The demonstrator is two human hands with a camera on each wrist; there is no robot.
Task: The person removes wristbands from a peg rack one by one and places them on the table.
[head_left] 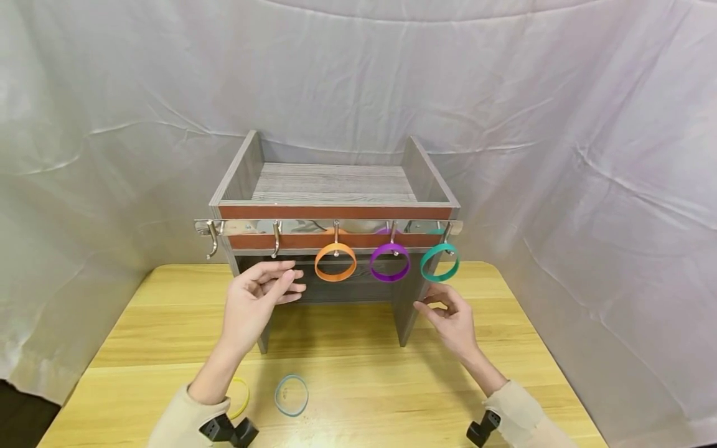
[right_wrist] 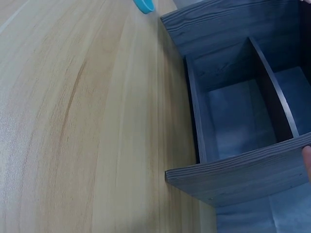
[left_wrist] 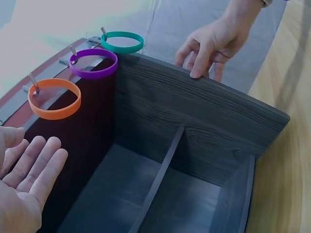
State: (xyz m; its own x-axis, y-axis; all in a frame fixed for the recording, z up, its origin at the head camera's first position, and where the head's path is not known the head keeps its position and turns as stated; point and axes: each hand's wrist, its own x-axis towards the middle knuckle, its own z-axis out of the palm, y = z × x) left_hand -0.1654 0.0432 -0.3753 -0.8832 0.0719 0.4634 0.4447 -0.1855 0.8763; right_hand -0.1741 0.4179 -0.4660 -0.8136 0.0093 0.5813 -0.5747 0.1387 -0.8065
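Currently both hands are at the front of a grey wood-grain stand (head_left: 336, 180), neither holding a band. Left hand (head_left: 256, 295): fingers nearly straight, slightly parted, nothing pinched; hangs below the polished metal hook rail (head_left: 252, 228), just left of a thin orange ring-shaped band (head_left: 335, 278). Right hand (head_left: 452, 317): fingers relaxed on the outer side of the grey right side panel (head_left: 411, 295), thumb tip touching its edge; no firm grip shows. Orange band hangs on the third hook from the left, a purple ring-shaped band (head_left: 390, 278) on the fourth, a teal ring-shaped band (head_left: 438, 278) on the fifth. Flat on the pale wooden table (head_left: 364, 386): a thin light-blue ring (head_left: 290, 415) and a yellow ring (head_left: 248, 396), partly hidden by the left forearm.

Handling, my judgement: pinch a band at one point of its rim and pass it over the hook's upturned tip, sparing its neighbours. Light thumb pressure on the panel should steady the stand; a hard push might shift it.
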